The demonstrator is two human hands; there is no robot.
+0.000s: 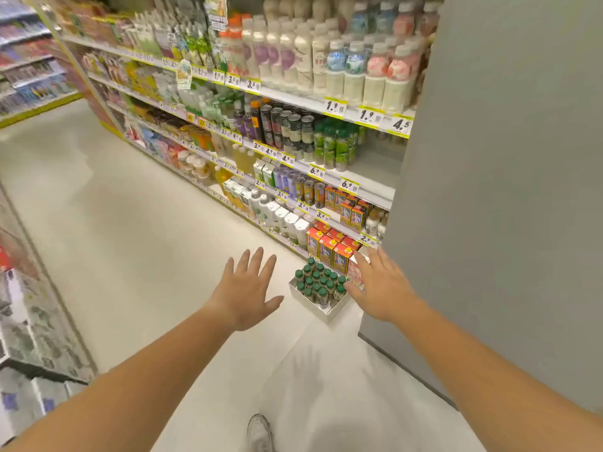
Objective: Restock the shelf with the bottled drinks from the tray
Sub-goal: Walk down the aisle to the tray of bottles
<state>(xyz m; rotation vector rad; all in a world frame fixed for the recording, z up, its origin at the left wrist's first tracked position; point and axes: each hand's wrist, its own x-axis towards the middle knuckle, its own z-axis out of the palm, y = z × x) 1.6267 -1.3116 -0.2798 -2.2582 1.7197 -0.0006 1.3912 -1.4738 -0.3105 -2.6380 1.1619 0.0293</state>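
1. Right, both arms reach forward over the pale floor: the left hand point(246, 290) is flat with fingers splayed and holds nothing, well short of the stock.
2. Over on the other side, the right hand point(380, 285) is also spread wide and empty, its fingertips just beside the far edge of the load.
3. And there's the task's thing: a shallow white cardboard tray point(321, 308) on the floor at the foot of the long drinks shelf point(355, 190), packed with small green-capped bottles point(318, 282) standing upright and close together.
4. My read: a full tray of liquid will be heavy, and thin card may sag, so it wants support under two opposite sides, not one corner.
5. Single bottles look rigid and light; whether glass or plastic I cannot tell, so treat them as breakable.
6. Best hold is probably around the body below the cap; smooth labels may be slippery.
7. Matching green-capped bottles point(339, 148) stand on a higher tier, with bare board beside them.
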